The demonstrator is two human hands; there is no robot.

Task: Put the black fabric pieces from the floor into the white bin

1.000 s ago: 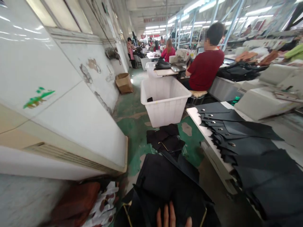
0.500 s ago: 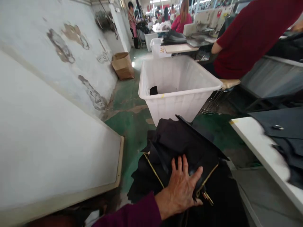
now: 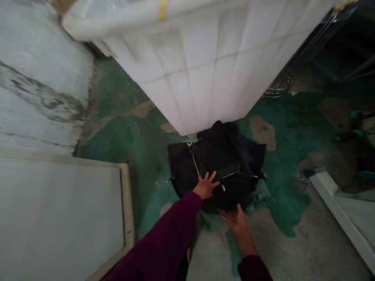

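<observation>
A stack of black bag pieces with gold zippers (image 3: 216, 168) lies on the green floor, right against the foot of a big white plastic bin (image 3: 202, 66). My left hand (image 3: 206, 185), in a maroon sleeve, rests flat on top of the stack with fingers spread. My right hand (image 3: 235, 219) is at the stack's near lower edge, fingers against the pile's underside; whether it grips the fabric is hard to tell.
A white panel with a pale frame (image 3: 58, 210) lies at the left below a stained wall (image 3: 38, 86). A wire stool base (image 3: 281, 84) stands behind the bin at the right. A white table edge (image 3: 342, 218) runs along the lower right.
The view has swung down from the workshop aisle to the floor. The black stack went from close under my hand down to the floor by the bin, and my right hand has come into view.
</observation>
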